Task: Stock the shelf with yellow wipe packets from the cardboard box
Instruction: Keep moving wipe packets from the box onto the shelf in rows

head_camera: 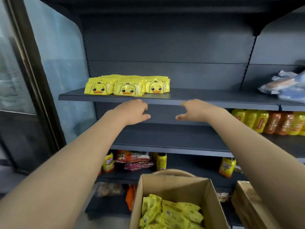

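Note:
Three rows of yellow wipe packets point(127, 85) with duck faces stand on the left part of the dark grey shelf point(206, 98). My left hand point(133, 111) and my right hand point(194, 110) hover just below the shelf's front edge, both empty with fingers loosely spread. Below, an open cardboard box point(212, 195) holds several more yellow wipe packets point(171, 214) lying loose.
Blue-wrapped goods point(287, 86) lie at the shelf's right end. Yellow and orange snack bags point(270, 121) fill the lower shelf on the right. Snack packs point(133, 160) sit on a lower shelf. A second cardboard box point(244, 200) stands at right; a glass door point(19, 71) at left.

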Demonstrator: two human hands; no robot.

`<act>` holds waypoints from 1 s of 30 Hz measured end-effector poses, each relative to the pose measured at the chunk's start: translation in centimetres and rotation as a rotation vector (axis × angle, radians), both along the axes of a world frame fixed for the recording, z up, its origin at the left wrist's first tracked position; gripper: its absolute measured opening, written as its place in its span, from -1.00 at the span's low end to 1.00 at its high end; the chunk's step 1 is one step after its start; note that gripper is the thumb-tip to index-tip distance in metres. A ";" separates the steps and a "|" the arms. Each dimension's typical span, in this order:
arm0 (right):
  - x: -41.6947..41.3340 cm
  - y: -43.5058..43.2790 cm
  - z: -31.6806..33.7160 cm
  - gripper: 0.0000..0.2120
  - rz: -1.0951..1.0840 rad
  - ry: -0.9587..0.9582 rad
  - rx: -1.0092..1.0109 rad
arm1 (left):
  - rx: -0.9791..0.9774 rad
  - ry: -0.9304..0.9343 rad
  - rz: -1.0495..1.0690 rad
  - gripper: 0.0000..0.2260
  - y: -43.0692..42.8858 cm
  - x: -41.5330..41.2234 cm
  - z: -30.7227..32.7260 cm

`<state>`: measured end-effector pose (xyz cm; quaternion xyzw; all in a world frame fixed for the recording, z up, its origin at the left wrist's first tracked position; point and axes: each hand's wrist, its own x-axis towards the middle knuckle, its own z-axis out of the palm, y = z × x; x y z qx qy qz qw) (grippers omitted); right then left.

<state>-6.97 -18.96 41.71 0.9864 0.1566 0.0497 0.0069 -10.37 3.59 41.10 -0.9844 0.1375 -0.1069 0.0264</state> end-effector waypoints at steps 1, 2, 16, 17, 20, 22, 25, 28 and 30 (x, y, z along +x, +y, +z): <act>-0.8 -0.3 -1.0 -0.37 -0.010 0.029 0.012 | -0.008 0.019 0.000 -0.60 -0.1 -0.7 -0.9; -1.5 -0.6 -2.1 -0.36 -0.019 0.060 0.032 | -0.013 0.036 -0.001 -0.60 -0.2 -1.4 -1.9; -8.4 -4.9 -22.7 -0.44 -0.078 0.428 -0.026 | -0.036 0.363 -0.017 -0.58 -2.8 -5.8 -21.0; -8.2 -5.3 -24.5 -0.42 -0.093 0.464 -0.033 | -0.041 0.398 -0.019 -0.58 -3.2 -5.6 -22.5; -6.9 -6.3 -30.0 -0.44 -0.116 0.587 -0.063 | -0.059 0.496 -0.018 -0.61 -4.4 -4.5 -27.4; -5.8 -6.9 -33.3 -0.46 -0.116 0.663 -0.079 | -0.065 0.566 -0.009 -0.63 -5.2 -3.5 -30.7; -4.4 -7.9 -38.0 -0.48 -0.109 0.777 -0.097 | -0.070 0.667 0.003 -0.63 -6.4 -2.0 -35.5; -3.1 -8.8 -42.3 -0.52 -0.118 0.906 -0.104 | -0.069 0.753 0.037 -0.63 -7.1 -0.7 -39.7; -2.3 -9.3 -44.7 -0.55 -0.154 0.961 -0.081 | -0.075 0.811 0.056 -0.62 -7.2 -0.2 -42.1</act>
